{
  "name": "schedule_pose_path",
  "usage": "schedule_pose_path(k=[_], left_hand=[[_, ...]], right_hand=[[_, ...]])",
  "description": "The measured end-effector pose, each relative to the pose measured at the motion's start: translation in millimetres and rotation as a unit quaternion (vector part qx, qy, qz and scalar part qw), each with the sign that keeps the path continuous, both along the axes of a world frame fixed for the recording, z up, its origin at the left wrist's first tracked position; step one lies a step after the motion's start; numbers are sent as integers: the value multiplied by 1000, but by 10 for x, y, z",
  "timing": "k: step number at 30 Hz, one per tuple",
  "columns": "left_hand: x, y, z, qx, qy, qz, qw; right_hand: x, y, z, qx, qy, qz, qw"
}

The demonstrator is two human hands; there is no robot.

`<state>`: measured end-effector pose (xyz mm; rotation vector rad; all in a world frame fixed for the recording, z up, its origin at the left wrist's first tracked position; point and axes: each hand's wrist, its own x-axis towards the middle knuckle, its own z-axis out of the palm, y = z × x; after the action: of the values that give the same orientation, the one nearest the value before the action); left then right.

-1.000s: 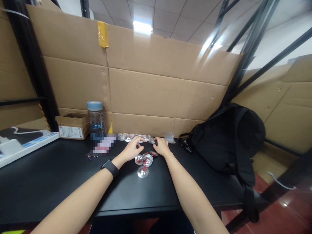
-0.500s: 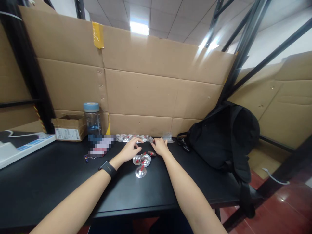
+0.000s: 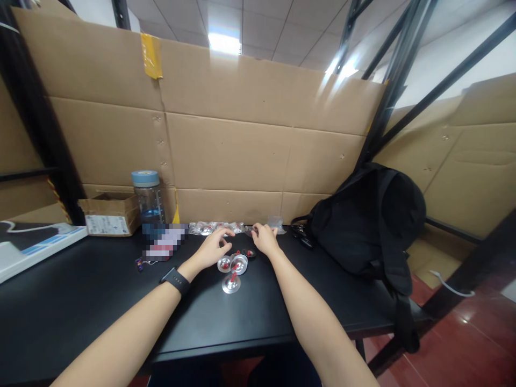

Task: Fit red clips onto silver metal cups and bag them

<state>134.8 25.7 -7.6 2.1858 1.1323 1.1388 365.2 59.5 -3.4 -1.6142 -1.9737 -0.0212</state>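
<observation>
My left hand (image 3: pixel 213 249) is over the back half of the black table with its fingers curved, thumb apart and nothing held. Just to its right lie several small metal finger cymbals with red loops: a silver one (image 3: pixel 239 264), another silver one (image 3: pixel 231 284) nearer me, and a darker one (image 3: pixel 249 253) behind. At the table's back edge my right hand (image 3: pixel 265 240) has its fingers bent down onto a clear plastic bag (image 3: pixel 276 223), partly hidden under them. Clear packets of more cymbals (image 3: pixel 207 229) lie to the left of it.
A black backpack (image 3: pixel 363 226) rests on the right of the table (image 3: pixel 193 333), with keys (image 3: pixel 303 239) beside it. At the back left are a water bottle (image 3: pixel 147 199), an opened carton (image 3: pixel 108 215) and a white power strip (image 3: pixel 44 252). A cardboard wall (image 3: pixel 226 150) closes off the back.
My right hand has shifted slightly at the plastic bag, and the plastic near its fingertips has moved. My left hand stays almost still, and the view has turned a little.
</observation>
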Motion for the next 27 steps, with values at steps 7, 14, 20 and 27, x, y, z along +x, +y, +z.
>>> schedule_pose_path(k=[7,14,20,27], left_hand=[[19,7,60,-40,-103,21,994],[18,11,48,-145,-153,-79,974],[-20,-16,16,-159,-124,-150,968],[-34,26,7,-157,-65,-147,974]], right_hand=[[-108,-79,168,13,292,189,937],[-266,-239,202,-32,367,292,883],[-230,-210,216,-51,387,293,873],[-223,-232,261,-69,414,283,862]])
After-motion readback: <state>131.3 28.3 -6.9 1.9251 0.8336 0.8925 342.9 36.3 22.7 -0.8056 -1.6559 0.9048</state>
